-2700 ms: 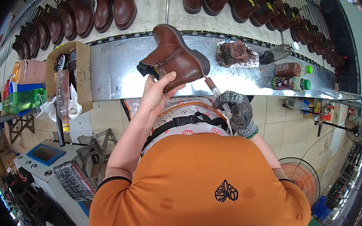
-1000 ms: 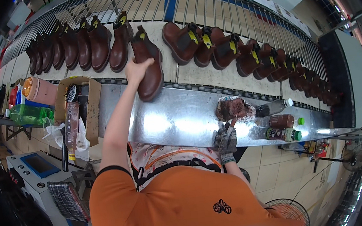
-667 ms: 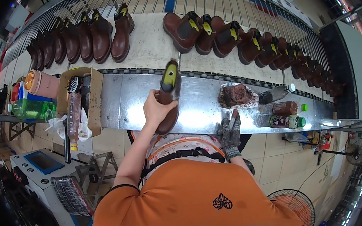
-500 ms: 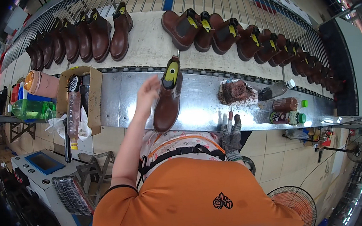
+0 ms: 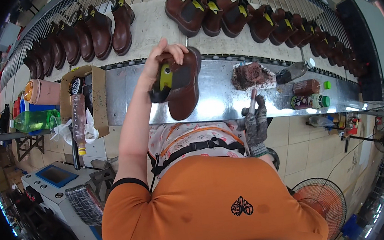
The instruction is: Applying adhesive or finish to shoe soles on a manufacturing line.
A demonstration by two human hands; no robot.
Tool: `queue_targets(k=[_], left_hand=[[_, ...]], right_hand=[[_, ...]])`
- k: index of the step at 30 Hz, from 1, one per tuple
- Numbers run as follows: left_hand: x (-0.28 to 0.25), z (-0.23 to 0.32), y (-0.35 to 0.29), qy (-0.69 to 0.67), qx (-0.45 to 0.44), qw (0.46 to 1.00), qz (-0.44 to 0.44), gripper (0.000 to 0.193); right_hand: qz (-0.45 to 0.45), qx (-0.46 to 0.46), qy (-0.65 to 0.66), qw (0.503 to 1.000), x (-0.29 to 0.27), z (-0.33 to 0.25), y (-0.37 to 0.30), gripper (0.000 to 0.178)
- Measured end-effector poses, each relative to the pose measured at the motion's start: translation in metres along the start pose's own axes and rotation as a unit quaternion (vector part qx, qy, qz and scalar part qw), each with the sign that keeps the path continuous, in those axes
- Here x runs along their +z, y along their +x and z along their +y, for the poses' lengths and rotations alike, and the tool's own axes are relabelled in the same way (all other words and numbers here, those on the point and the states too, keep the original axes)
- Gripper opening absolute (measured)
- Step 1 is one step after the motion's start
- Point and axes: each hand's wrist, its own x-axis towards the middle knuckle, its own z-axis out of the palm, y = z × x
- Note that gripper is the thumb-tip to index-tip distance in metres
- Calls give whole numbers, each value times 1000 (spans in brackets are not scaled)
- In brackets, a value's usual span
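Under gripping left hand (image 5: 160, 54), brown boot (image 5: 185, 95), left of gloved right hand (image 5: 256, 125) clasping brush (image 5: 252, 101)

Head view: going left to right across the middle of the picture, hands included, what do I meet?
Green plastic bottle → cardboard box → boot held by the left hand → gloved right hand with a brown-tipped tool → white-capped bottle → dark panel.

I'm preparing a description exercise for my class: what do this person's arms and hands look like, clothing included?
The left hand is bare, below a short orange sleeve with a black hem band. The right hand wears a grey knit glove, darkly stained, with a paler cuff.
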Motion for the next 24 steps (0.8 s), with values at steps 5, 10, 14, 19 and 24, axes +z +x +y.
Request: queue_targets(k=[5, 10, 14, 19, 24], left_hand=[[6, 19, -18, 51, 146, 980, -128, 42], [14, 27, -29, 33, 141, 976, -160, 38], [21, 25, -26, 24, 129, 976, -173, 38], [29, 25, -25, 17, 108, 979, -169, 38], [25, 23, -23, 36, 99, 973, -203, 44]], right_hand=[[15, 55, -32, 998, 1, -9, 13, 48], [-49, -42, -163, 985, -23, -15, 23, 18], [-88, 64, -95, 990, -26, -38, 27, 21], [-185, 21, -226, 956, 23, -117, 33, 24], [-310, -284, -464, 780, 50, -152, 36, 31]])
